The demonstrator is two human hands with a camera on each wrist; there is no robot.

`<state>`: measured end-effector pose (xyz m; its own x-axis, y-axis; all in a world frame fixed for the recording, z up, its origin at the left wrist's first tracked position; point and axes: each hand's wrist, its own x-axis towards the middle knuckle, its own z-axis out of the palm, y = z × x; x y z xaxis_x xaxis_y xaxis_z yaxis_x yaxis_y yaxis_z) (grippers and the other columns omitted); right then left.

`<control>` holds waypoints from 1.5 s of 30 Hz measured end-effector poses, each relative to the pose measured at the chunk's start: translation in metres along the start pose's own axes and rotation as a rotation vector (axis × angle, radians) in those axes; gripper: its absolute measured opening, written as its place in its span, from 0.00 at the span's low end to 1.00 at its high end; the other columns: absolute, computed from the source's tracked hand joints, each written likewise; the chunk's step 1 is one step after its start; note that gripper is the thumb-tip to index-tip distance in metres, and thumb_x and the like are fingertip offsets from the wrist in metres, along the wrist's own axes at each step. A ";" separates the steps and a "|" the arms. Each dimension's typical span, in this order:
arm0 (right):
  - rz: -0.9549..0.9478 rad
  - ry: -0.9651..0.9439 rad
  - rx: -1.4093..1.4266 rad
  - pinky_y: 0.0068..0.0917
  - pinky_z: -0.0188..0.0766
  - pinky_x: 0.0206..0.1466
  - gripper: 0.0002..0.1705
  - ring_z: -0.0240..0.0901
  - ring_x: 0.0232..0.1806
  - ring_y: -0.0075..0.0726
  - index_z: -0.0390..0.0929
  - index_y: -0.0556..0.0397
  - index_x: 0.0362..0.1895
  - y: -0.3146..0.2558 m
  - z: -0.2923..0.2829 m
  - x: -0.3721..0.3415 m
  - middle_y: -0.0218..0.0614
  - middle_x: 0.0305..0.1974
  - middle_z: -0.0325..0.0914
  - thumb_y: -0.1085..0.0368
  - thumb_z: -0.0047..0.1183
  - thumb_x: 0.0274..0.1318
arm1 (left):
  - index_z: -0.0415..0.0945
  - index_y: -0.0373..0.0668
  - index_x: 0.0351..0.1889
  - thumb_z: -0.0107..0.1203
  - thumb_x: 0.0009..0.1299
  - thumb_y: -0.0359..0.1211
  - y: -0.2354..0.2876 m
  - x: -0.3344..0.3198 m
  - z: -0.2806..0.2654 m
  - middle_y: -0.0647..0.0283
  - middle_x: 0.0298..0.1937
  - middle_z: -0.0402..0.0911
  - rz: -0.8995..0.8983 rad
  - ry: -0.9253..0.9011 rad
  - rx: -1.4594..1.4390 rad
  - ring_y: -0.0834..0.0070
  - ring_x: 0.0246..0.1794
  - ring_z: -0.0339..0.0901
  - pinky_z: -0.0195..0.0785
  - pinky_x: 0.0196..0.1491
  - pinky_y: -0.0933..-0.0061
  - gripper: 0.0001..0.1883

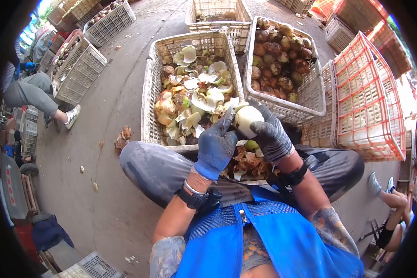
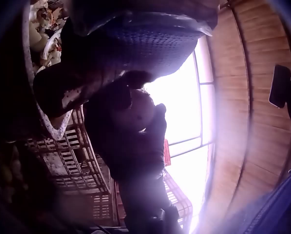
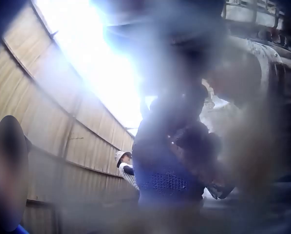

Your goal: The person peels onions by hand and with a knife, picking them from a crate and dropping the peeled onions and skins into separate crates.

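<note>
In the head view, my right hand (image 1: 272, 133), in a dark striped glove, grips a pale peeled onion (image 1: 249, 121), its fingers curled around the far and right side. My left hand (image 1: 216, 147), in a blue glove with dark palm coating, holds a small knife (image 1: 227, 119) whose dark blade points up beside the onion. The left thumb lies close to the onion's lower left side. Both hands are over the near edge of a crate (image 1: 147, 106) of onion peelings (image 1: 192, 99). In the left wrist view the onion (image 2: 141, 109) is dim; the right wrist view is blurred.
A second crate (image 1: 320, 99) holds brown-skinned onions (image 1: 278, 60). Behind stands another crate (image 1: 208, 28), and a red-corded crate (image 1: 366, 92) is at the right. More peelings (image 1: 248, 166) lie between my legs. Another person's leg (image 1: 39, 95) shows at the left beside a crate (image 1: 81, 74).
</note>
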<state>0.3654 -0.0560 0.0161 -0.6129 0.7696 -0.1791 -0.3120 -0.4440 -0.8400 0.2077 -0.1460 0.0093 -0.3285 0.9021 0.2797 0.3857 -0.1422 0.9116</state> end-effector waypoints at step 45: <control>-0.117 0.029 0.218 0.50 0.81 0.59 0.49 0.78 0.57 0.51 0.60 0.48 0.75 0.008 -0.001 -0.009 0.43 0.56 0.76 0.61 0.71 0.50 | 0.64 0.33 0.74 0.56 0.61 0.28 -0.017 0.011 -0.005 0.52 0.27 0.82 0.222 -0.006 0.837 0.57 0.24 0.82 0.74 0.28 0.56 0.38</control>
<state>0.3693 -0.0656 0.0102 -0.5429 0.8333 -0.1046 -0.5309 -0.4370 -0.7261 0.1934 -0.1352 -0.0017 -0.1671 0.8914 0.4214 0.9489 0.0294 0.3142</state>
